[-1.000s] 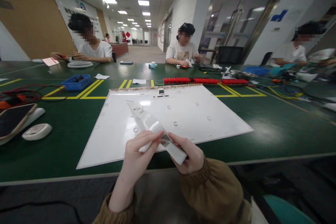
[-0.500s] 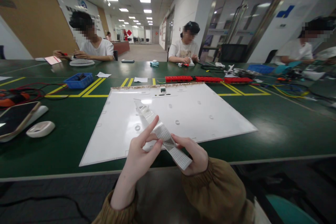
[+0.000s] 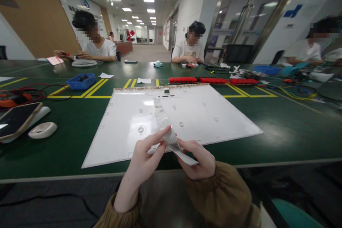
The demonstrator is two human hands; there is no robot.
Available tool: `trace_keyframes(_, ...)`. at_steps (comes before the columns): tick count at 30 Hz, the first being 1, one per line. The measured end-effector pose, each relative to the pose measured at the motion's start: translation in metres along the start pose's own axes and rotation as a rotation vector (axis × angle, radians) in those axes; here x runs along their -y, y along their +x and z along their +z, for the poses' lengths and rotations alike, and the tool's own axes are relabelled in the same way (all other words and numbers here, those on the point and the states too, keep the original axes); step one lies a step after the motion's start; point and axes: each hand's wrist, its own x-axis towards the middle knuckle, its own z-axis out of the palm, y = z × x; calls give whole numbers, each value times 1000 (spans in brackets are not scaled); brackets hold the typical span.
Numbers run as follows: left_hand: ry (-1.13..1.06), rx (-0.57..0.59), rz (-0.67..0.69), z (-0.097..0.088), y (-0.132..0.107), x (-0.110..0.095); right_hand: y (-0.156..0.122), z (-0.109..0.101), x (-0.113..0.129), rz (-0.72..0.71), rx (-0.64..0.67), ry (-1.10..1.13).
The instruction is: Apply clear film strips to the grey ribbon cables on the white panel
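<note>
Between my two hands is a long, pale, flexible strip (image 3: 163, 117) with rows of small grey print, too small to read. My left hand (image 3: 145, 155) pinches it near the middle, thumb below and index fingertip on its face. My right hand (image 3: 199, 160) grips the lower part, where the strip bends and its end sticks out over the fingers. The far end points up and away above a large white panel (image 3: 197, 114). This panel lies flat on the green table (image 3: 229, 149), with several small rings and a small dark cutout near its brown-edged far side.
Red plastic strips (image 3: 212, 80) and a blue tray (image 3: 81, 81) lie beyond the panel. At left are a phone (image 3: 20, 119), a white oval object (image 3: 42, 130) and an orange device with cables (image 3: 13, 98). Several people sit across the table; tangled wires (image 3: 296, 92) are at right.
The strip's far end has swung right and now stands more upright, and its near end has bent flatter. My left index finger has lowered onto the strip. My right hand still holds the lower part.
</note>
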Motion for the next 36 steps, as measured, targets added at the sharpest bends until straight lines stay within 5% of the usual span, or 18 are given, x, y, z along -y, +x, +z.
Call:
trace_keyframes(9, 29, -10, 2, -1, 1, -2, -3, -1, -3, 29, 32, 40)
trace_keyframes(24, 94, -38, -8, 2, 2, -2, 1, -4, 3, 483, 125, 149)
trace_keyframes(36, 59, -86, -75, 7, 2, 5, 3, -5, 0, 503, 177, 168)
